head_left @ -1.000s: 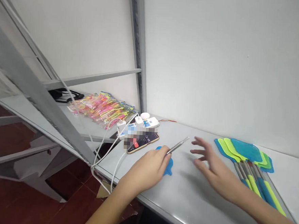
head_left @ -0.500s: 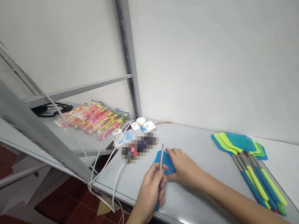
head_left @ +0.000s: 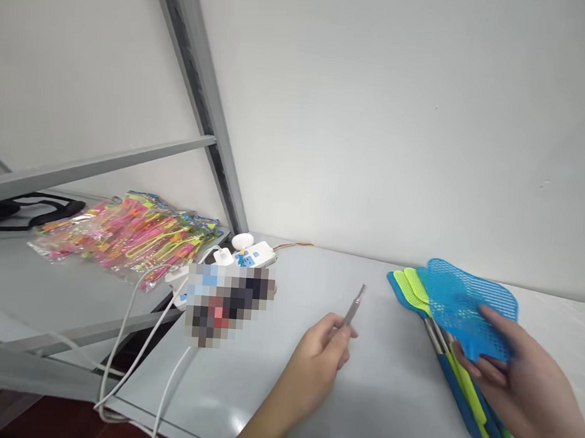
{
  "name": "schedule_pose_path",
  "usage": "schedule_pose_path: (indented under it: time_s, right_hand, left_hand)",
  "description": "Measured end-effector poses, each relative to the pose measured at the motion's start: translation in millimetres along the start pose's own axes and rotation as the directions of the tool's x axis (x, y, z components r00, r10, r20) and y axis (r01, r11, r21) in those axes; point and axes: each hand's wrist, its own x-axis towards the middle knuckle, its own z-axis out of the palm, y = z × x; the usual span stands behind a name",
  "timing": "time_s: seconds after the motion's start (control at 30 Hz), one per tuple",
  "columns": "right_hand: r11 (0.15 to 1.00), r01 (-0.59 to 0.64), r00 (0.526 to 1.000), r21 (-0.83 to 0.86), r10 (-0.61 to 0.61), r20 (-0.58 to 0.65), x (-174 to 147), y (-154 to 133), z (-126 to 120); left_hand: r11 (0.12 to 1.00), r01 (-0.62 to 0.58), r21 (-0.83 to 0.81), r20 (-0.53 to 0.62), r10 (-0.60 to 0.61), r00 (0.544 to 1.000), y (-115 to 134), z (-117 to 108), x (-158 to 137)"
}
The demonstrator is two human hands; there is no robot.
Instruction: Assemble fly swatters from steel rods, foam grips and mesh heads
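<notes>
My left hand [head_left: 320, 351] is closed around a thin metal rod [head_left: 354, 305], its bare tip pointing up and away over the table. The rest of what it holds is hidden in the fingers. My right hand [head_left: 522, 378], a little blurred, grips a blue mesh fly swatter head [head_left: 460, 301] by its narrow end, above a pile of fly swatters. In that pile are blue and yellow-green heads, metal shafts and blue or yellow-green handles [head_left: 458, 391]. The raised blue head hides part of the pile.
A white power strip [head_left: 263, 253] with plugs and white cables stands left of my hands, beside a blurred-out object [head_left: 231, 308]. Packets of pink and yellow items [head_left: 136, 235] lie on the left shelf, behind a grey metal post [head_left: 199, 86]. A white wall is behind the table.
My right hand has lifted the blue swatter head off the table and carried it right, over the pile. My left hand still holds the rod, now tilted to the right. The view has shifted.
</notes>
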Motion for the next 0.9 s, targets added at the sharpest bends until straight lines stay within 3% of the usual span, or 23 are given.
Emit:
schedule_pose_path:
  time_s: [0.1,0.2,0.3,0.43,0.63,0.9]
  right_hand:
    - [0.982,-0.123,0.988,0.144,0.134,-0.072,16.8,-12.0,-10.5]
    - [0.993,-0.042,0.998,0.112,0.047,-0.040,32.1,-16.1,-10.7]
    - [0.995,0.097,0.995,-0.015,-0.097,-0.013,43.8,-9.8,-11.3]
    - [0.978,0.149,0.989,-0.145,-0.145,0.037,47.4,4.3,-16.9]
    - [0.952,0.132,0.991,-0.278,-0.117,0.070,31.2,12.0,-20.7]
    - [0.987,0.105,0.994,-0.121,-0.105,0.009,31.6,25.1,-23.4]
  left_hand:
    - [0.915,-0.156,0.373,0.063,0.142,0.988,27.4,12.8,29.0]
    - [0.675,-0.276,0.684,0.138,0.252,0.958,41.9,27.5,59.1]
    - [0.476,-0.347,0.808,0.194,0.340,0.920,37.5,39.9,81.5]
    - [0.320,-0.342,0.884,0.196,0.411,0.890,15.6,43.7,92.1]
    - [0.224,-0.353,0.909,0.214,0.477,0.852,1.1,32.8,92.6]
    - [0.161,-0.415,0.896,0.287,0.504,0.815,-2.0,39.4,93.3]
